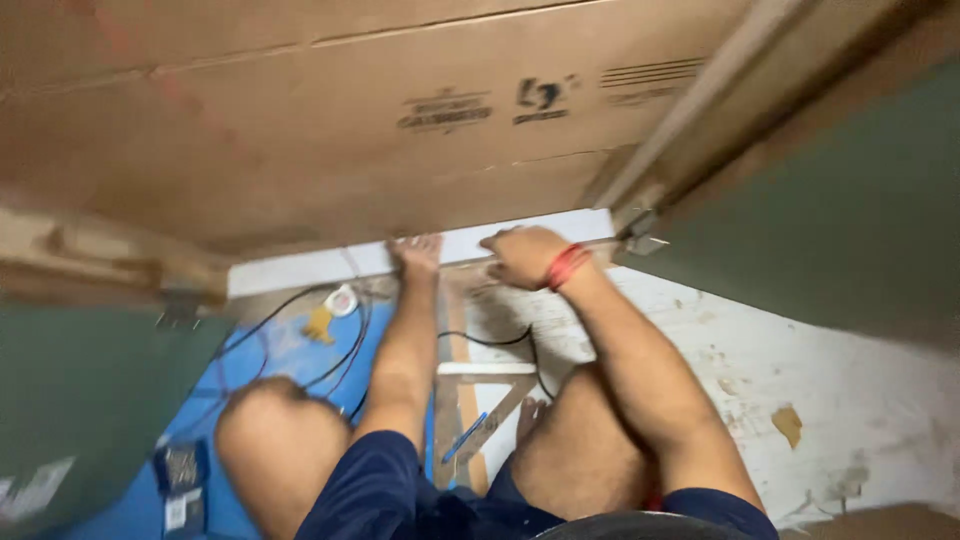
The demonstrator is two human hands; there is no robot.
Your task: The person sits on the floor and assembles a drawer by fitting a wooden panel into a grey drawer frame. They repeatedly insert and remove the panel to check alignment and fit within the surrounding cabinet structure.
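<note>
I look down between my knees from up on a wooden ladder (478,400). A white flat strip (300,268) runs along the bottom edge of a large brown cardboard sheet (300,130). My left hand (418,253) presses flat on the strip, fingers spread. My right hand (525,255), with a red thread band at the wrist, is curled at the strip's edge just right of the left hand. Whether it holds anything is hidden by blur.
Below lie a blue floor sheet (270,360), black cables (340,350), a white tape roll (342,300) and a paint-stained white floor (800,370). Green panels (850,200) stand on both sides. A blue pen-like tool (465,437) rests on the ladder.
</note>
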